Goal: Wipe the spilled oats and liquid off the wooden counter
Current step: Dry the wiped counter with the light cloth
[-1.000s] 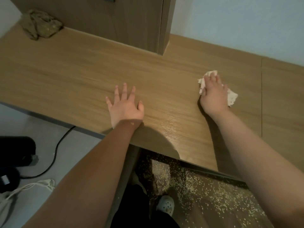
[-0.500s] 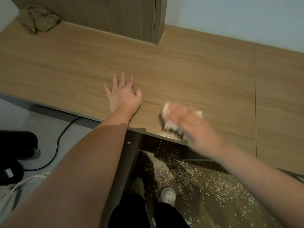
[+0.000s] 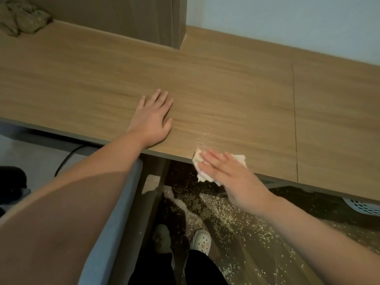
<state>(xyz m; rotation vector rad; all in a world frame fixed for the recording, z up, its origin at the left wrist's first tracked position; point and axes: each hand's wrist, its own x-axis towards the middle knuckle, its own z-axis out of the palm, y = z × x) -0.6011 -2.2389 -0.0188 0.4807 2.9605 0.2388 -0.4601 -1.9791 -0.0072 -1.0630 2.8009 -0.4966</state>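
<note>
White cloth (image 3: 239, 159) at the front edge of the wooden counter (image 3: 226, 95), partly overhanging it, right hand (image 3: 232, 179) pressing it with straight fingers, wet sheen (image 3: 202, 138) just behind, left hand (image 3: 153, 120) flat with fingers spread on the counter, oats (image 3: 226, 214) scattered on the floor below, crumpled rag (image 3: 22, 19) at back left

One view only, head-worn and wide-angle; it faces forward and steeply down onto the wooden counter (image 3: 226, 95) from over its near edge; close in; the wall (image 3: 287, 21) tops the frame, the floor (image 3: 37, 155) fills the bottom.
</note>
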